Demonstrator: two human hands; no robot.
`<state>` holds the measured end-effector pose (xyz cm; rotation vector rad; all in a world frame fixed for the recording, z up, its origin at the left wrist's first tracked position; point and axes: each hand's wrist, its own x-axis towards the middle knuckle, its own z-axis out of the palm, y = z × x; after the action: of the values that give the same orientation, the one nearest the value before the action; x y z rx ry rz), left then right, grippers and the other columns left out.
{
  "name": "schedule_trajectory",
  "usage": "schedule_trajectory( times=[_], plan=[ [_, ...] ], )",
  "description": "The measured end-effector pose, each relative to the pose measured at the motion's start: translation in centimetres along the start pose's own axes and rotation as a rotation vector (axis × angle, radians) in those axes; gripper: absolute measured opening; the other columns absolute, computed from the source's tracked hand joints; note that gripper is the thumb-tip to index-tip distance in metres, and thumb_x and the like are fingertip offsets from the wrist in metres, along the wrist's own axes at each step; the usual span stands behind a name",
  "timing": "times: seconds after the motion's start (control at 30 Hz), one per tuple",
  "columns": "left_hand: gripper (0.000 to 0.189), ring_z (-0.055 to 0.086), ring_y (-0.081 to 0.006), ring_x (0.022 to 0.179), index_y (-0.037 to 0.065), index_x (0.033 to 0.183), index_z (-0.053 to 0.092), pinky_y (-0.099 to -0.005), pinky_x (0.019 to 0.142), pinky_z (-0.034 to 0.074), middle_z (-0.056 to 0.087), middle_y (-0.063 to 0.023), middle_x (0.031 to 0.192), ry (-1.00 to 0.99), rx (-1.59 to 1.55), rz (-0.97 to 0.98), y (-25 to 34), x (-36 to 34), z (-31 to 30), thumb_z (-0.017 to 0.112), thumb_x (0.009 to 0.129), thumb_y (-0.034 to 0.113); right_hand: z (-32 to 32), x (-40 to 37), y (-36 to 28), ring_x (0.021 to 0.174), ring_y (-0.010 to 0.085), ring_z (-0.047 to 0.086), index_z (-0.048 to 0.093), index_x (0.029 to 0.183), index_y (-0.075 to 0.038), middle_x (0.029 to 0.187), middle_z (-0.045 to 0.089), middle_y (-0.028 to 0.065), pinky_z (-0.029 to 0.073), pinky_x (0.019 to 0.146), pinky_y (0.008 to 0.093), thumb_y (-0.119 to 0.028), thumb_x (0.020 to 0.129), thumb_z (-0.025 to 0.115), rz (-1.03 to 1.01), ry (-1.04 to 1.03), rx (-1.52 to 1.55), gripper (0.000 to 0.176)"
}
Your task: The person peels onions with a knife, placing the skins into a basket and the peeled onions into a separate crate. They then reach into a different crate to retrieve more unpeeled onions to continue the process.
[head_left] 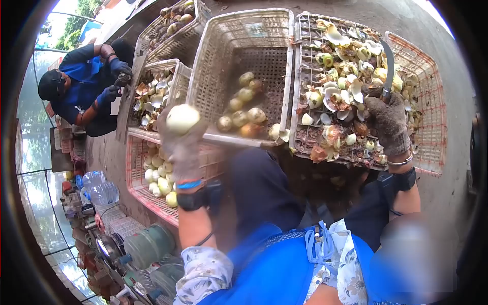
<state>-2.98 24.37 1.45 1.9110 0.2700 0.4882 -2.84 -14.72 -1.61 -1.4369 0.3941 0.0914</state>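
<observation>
My left hand (182, 145), in a dirty glove and blurred by motion, holds a pale peeled onion (183, 119) above the crates on the left. Below it a red-rimmed crate (203, 162) contains several peeled onions (161, 178). My right hand (389, 122), also gloved, grips a curved knife (390, 66) with its blade pointing up. That hand is over the right side of a crate (299, 76) heaped with onion skins and cut pieces (340, 94). Between my hands, a deep crate (213, 61) has several onions (245, 94) on its bottom.
A co-worker in blue with dark gloves (84, 81) sits at the upper left. Smaller crates (180, 84) with onions and scraps stand near them. Another red-rimmed crate (432, 112) is at the far right. Water bottles (101, 189) and large jugs (150, 244) lie at lower left.
</observation>
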Motion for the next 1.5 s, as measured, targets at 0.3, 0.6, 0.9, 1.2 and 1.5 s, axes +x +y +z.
schedule_trajectory(
  times=[0.3, 0.6, 0.9, 1.2, 1.5],
  plan=[
    [0.082, 0.056, -0.0328, 0.116, -0.003, 0.137, 0.045, -0.0363, 0.101, 0.045, 0.056, -0.0218, 0.130, -0.123, 0.651, -0.053, -10.5, 2.4, -8.1, 0.084, 0.068, 0.017, 1.3, 0.4, 3.0, 0.050, 0.0087, 0.055, 0.063, 0.094, -0.001, 0.064, 0.060, 0.0021, 0.044, 0.044, 0.0225, -0.005, 0.084, 0.065, -0.038, 0.096, -0.085, 0.011],
    [0.057, 0.059, -0.0349, 0.114, 0.010, 0.131, 0.057, -0.0403, 0.098, 0.047, 0.062, -0.0215, 0.122, -1.247, 1.060, 0.115, -19.9, 10.6, 17.9, 0.067, 0.075, 0.018, 1.5, 0.8, 2.2, 0.053, 0.0072, 0.056, 0.063, 0.100, 0.000, 0.064, 0.061, 0.0017, 0.044, 0.047, 0.0225, -0.001, 0.081, 0.064, 0.166, 0.257, -0.313, 0.019],
    [0.053, 0.060, -0.0382, 0.110, 0.004, 0.124, 0.057, -0.0451, 0.093, 0.050, 0.061, -0.0267, 0.116, -1.283, 1.205, 0.078, -31.2, 6.7, 22.4, 0.065, 0.073, 0.018, 1.3, 2.3, 2.0, 0.063, 0.0086, 0.061, 0.062, 0.107, 0.001, 0.080, 0.066, 0.0058, 0.051, 0.055, 0.0223, -0.001, 0.082, 0.064, 0.324, 0.339, -0.220, 0.025],
    [0.053, 0.062, -0.0289, 0.107, 0.004, 0.128, 0.050, -0.0462, 0.089, 0.054, 0.060, -0.0142, 0.121, -0.783, -0.651, -0.698, -23.6, 11.8, 18.7, 0.072, 0.081, 0.018, 1.5, 3.5, 3.9, 0.078, 0.0105, 0.064, 0.064, 0.105, 0.002, 0.084, 0.067, 0.0043, 0.054, 0.072, 0.0256, -0.006, 0.084, 0.069, 0.125, 0.121, -0.150, 0.023],
    [0.080, 0.041, -0.0478, 0.129, 0.007, 0.142, 0.038, -0.0576, 0.107, 0.039, 0.044, -0.0201, 0.141, -0.848, -0.386, -0.004, -6.1, 6.1, 19.0, 0.072, 0.081, 0.047, 4.6, 1.9, 1.9, 0.056, 0.0063, 0.056, 0.067, 0.102, -0.005, 0.079, 0.067, 0.0034, 0.045, 0.049, 0.0214, -0.023, 0.086, 0.072, 0.162, -0.158, 0.252, 0.025]
  ],
)
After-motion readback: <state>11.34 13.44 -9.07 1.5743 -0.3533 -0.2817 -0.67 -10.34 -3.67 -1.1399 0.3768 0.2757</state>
